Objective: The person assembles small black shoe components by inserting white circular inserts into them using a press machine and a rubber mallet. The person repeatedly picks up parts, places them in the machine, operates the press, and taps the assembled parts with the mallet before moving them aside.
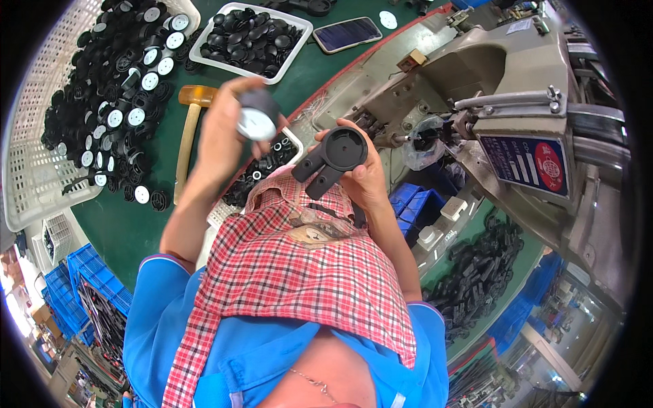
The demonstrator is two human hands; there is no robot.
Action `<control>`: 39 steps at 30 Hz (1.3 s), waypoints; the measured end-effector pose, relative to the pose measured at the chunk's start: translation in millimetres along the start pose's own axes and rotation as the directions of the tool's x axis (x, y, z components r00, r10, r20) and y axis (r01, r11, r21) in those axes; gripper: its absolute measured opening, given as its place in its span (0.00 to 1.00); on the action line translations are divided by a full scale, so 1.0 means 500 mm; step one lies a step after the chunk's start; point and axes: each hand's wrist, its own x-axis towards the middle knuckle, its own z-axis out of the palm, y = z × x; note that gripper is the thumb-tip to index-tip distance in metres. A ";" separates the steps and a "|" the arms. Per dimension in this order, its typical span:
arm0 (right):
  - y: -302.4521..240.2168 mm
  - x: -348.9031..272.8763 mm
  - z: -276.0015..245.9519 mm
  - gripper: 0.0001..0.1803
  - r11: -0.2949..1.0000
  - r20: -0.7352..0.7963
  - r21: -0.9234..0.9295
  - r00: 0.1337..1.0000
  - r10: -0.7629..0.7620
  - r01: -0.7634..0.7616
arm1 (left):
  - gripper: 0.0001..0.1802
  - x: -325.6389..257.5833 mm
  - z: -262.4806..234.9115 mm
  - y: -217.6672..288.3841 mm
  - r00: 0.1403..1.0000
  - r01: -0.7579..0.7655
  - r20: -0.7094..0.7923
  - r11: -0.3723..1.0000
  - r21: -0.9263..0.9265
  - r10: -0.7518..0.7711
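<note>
Left hand (228, 126) is closed around a round black part with a white face (257, 117), raised above the green tabletop (136, 224). Right hand (360, 173) grips a black bracket with a ring-shaped head (333, 158), held just beside the left, in front of the press machine (517, 88). A wooden mallet (189, 129) lies beneath, between white basket (27, 177) and white tray (299, 27), both holding black parts.
</note>
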 end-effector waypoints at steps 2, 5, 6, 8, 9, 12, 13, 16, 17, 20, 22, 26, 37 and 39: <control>-0.001 -0.005 0.002 0.52 0.994 -0.018 -0.093 0.998 -0.060 0.058 | 0.23 -0.029 0.071 -0.008 0.994 0.038 0.099 0.999 0.038 -0.041; -0.019 -0.018 0.006 0.52 0.946 -0.022 -0.304 0.992 -0.123 0.111 | 0.21 -0.014 0.133 -0.047 0.909 -0.417 0.225 0.786 0.457 0.351; -0.026 -0.026 0.008 0.52 0.938 -0.024 -0.329 0.992 -0.124 0.109 | 0.21 -0.019 0.144 -0.034 0.894 -0.444 0.232 0.689 0.572 0.384; -0.034 -0.036 0.009 0.51 0.919 0.010 -0.366 0.988 -0.153 0.146 | 0.19 -0.010 0.142 -0.043 0.856 -0.506 0.220 0.670 0.543 0.467; -0.040 -0.041 0.014 0.52 0.890 0.031 -0.423 0.984 -0.174 0.170 | 0.19 -0.008 0.142 -0.052 0.835 -0.536 0.215 0.658 0.529 0.507; -0.047 -0.050 0.030 0.54 0.762 0.123 -0.589 0.961 -0.246 0.270 | 0.24 -0.010 0.168 -0.084 0.861 -0.507 0.189 0.821 0.263 0.472; -0.047 -0.053 0.028 0.54 0.737 0.135 -0.611 0.955 -0.263 0.290 | 0.25 -0.011 0.173 -0.086 0.865 -0.499 0.201 0.834 0.237 0.460; -0.055 -0.065 0.019 0.52 0.669 0.154 -0.678 0.949 -0.274 0.304 | 0.26 -0.011 0.181 -0.101 0.846 -0.519 0.251 0.833 0.191 0.470; -0.062 -0.064 0.020 0.52 0.629 0.170 -0.702 0.936 -0.307 0.334 | 0.26 -0.011 0.187 -0.105 0.868 -0.476 0.234 0.868 0.143 0.438; -0.069 -0.057 0.015 0.52 0.432 0.164 -0.839 0.910 -0.381 0.332 | 0.26 -0.018 0.225 -0.127 0.928 -0.365 0.100 0.930 0.050 0.359; -0.052 -0.062 -0.014 0.52 0.169 0.077 -0.972 0.897 -0.435 0.166 | 0.25 -0.001 0.230 -0.147 0.941 -0.334 0.129 0.922 0.198 0.313; 0.007 -0.063 -0.096 0.35 0.837 -0.409 -0.543 0.851 -0.331 0.064 | 0.19 0.077 0.260 -0.200 0.956 -0.284 0.180 0.893 0.351 0.233; -0.084 -0.075 -0.261 0.19 0.900 -0.702 -0.436 0.626 -0.339 -0.002 | 0.22 0.248 0.404 -0.307 0.890 -0.358 0.444 0.767 0.532 0.107; -0.065 -0.077 -0.274 0.19 0.925 -0.741 -0.376 0.616 -0.266 -0.052 | 0.22 0.252 0.397 -0.329 0.898 -0.313 0.439 0.745 0.589 0.030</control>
